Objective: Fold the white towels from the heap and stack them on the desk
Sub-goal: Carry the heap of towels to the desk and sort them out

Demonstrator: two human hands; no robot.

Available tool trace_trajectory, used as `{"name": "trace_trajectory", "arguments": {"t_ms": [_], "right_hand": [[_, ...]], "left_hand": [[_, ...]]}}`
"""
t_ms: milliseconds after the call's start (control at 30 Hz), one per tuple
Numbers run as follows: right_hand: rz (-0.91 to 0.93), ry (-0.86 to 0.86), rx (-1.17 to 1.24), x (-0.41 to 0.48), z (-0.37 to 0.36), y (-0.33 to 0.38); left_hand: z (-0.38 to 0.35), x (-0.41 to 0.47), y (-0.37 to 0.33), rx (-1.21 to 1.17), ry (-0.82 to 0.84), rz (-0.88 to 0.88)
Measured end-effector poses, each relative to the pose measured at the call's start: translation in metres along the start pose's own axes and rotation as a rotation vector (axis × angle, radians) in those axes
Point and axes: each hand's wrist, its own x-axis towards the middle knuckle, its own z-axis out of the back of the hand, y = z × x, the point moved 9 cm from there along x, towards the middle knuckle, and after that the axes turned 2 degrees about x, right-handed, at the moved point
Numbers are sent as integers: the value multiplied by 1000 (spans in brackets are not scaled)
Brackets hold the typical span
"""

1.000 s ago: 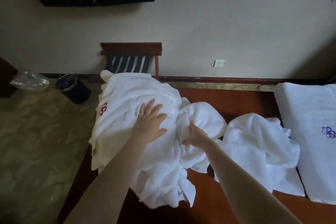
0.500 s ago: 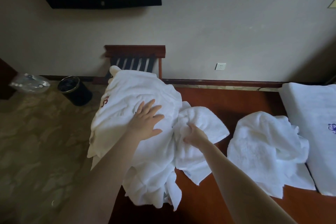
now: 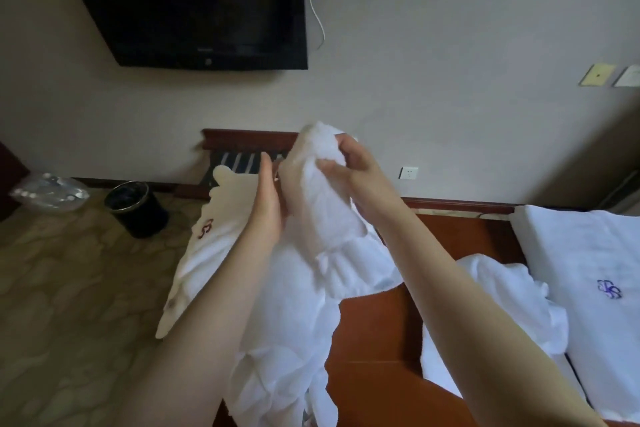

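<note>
My right hand (image 3: pixel 356 177) grips a bunched white towel (image 3: pixel 318 198) and holds it up above the desk, its lower part trailing down. My left hand (image 3: pixel 268 204) is flat against the towel's left side, fingers straight. Below lies the heap of white towels (image 3: pixel 214 253), the top one bearing a red emblem, draped over the left end of the red-brown desk (image 3: pixel 374 340). A second crumpled white towel (image 3: pixel 491 305) lies on the desk further right.
A folded white towel stack (image 3: pixel 595 270) with a blue emblem sits at the right. Behind the heap stands a wooden luggage rack (image 3: pixel 242 149). A black bin (image 3: pixel 133 208) and a clear plastic bag (image 3: pixel 48 192) are on the floor to the left. A television (image 3: pixel 194 3) hangs on the wall.
My right hand has lifted the small towel up off the desk. My left hand has left the top of the heap and come up against the raised towel.
</note>
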Motion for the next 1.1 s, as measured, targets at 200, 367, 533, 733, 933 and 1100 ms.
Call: {"name": "trace_trajectory", "arguments": {"t_ms": [200, 367, 533, 733, 933, 1100], "right_hand": [[-214, 113, -30, 36, -72, -63], [-514, 434, -591, 0, -81, -153], [-423, 85, -460, -2, -21, -137], [-407, -104, -550, -39, 73, -115], [-402, -292, -818, -102, 196, -105], [-488, -374, -988, -161, 301, -113]], "left_hand": [[92, -25, -69, 365, -567, -298], [100, -42, -50, 943, -560, -393], [72, -37, -19, 1324, -495, -333], [-36, -34, 28, 1422, -225, -533], [-134, -30, 119, 1397, 140, -406], [-181, -41, 195, 1412, 321, -211]]}}
